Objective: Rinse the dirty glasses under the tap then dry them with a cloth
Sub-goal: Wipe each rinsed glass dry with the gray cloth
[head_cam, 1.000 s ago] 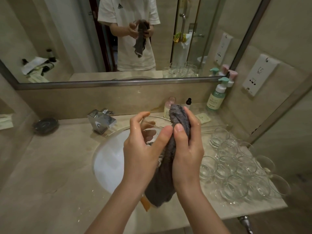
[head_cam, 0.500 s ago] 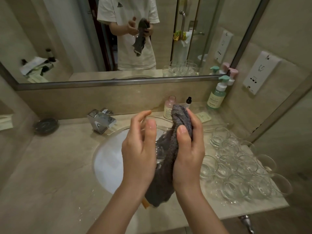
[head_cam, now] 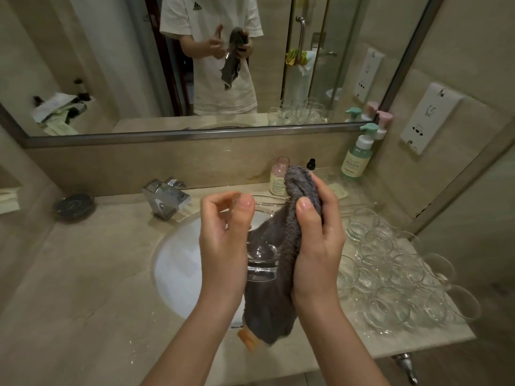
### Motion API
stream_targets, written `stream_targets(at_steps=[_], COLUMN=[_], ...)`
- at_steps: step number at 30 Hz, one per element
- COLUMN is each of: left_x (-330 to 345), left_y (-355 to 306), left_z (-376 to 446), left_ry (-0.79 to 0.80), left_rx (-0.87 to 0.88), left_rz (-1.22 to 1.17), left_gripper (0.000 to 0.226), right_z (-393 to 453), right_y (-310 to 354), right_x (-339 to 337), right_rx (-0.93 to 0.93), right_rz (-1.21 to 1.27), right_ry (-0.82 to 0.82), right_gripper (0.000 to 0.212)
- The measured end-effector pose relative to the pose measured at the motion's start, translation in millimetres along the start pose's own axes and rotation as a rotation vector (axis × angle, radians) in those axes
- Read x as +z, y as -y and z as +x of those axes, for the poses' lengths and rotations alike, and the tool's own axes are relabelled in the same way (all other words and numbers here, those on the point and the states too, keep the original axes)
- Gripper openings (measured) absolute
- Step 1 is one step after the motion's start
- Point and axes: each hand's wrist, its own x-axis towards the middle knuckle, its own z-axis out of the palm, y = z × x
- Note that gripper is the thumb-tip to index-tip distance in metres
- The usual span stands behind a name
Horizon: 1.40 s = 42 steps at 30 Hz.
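We hold a clear glass [head_cam: 262, 263] between our two hands, above the white basin [head_cam: 178, 263] of a bathroom sink. Our left hand [head_cam: 223, 240] curls around the glass from the left, its fingers bent, with the thumb raised near the rim; exactly where the fingers meet the glass is hidden behind the hand. Our right hand [head_cam: 317, 240] pinches a grey cloth [head_cam: 281, 246], thumb in front and fingers behind, and presses it against the right side of the glass. The cloth bunches up above our right hand and hangs down below the glass, where its end covers part of a small orange object [head_cam: 246, 339] on the counter edge.

The glass looks wet, and no water is seen running from the chrome tap [head_cam: 165, 197], so we judge this glass is rinsed and now being dried.

To our right, on the beige stone counter [head_cam: 69, 302], many more clear glasses [head_cam: 398, 274] stand packed together. We cannot tell which of them are clean and which are still dirty, so how much of the task remains is unclear.

Behind the basin stand a pink bottle [head_cam: 277, 176] and a green pump bottle [head_cam: 356, 160]. A dark round dish [head_cam: 73, 206] sits at far left. The mirror [head_cam: 111, 65] above shows a person in a white shirt holding the cloth.
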Motion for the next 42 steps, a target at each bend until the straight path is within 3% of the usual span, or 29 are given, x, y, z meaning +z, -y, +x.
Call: stream_targets(at_steps=[2,4,8,16,19,24,27,31,36,42], left_x=[-1,-3,-12,-24,-24,-28,-32,-34,-39,-38], left_y=[2,5,11,13,13,5,4,4,2,-1], left_z=[-4,-8,-7,4,3,10,12,11,11,9], left_ry=[-0.038,0.040,0.316,0.343,0.310,0.253,0.276,0.279,0.291,0.286], left_rx=[0.071,0.081,0.033,-0.098,-0.096,-0.080,-0.105,-0.116,-0.119,-0.093], left_rz=[0.029,0.032,0.088,-0.099,-0.194,-0.256,-0.253,-0.223,-0.217,-0.197], left_gripper=[0.038,0.041,0.076,0.072,0.071,0.064,0.067,0.067,0.068,0.056], right_z=[-1,-1,2,26,36,44,52,59,71,69], right_y=[-1,-2,-5,7,16,25,23,23,44,45], right_x=[0,-1,-5,-19,-23,-34,-43,-45,-45,-39], right_rx=[-0.017,-0.027,-0.021,-0.087,-0.171,-0.194,-0.157,-0.085,-0.268,-0.312], right_rz=[-0.019,-0.025,-0.025,-0.133,-0.248,-0.402,-0.428,-0.333,-0.396,-0.535], right_ry=[-0.007,-0.019,-0.046,0.047,0.230,0.743,0.926,0.872,0.687,0.857], right_gripper=[0.046,0.046,0.035,0.016,0.019,0.061,0.076,0.066,0.036,0.034])
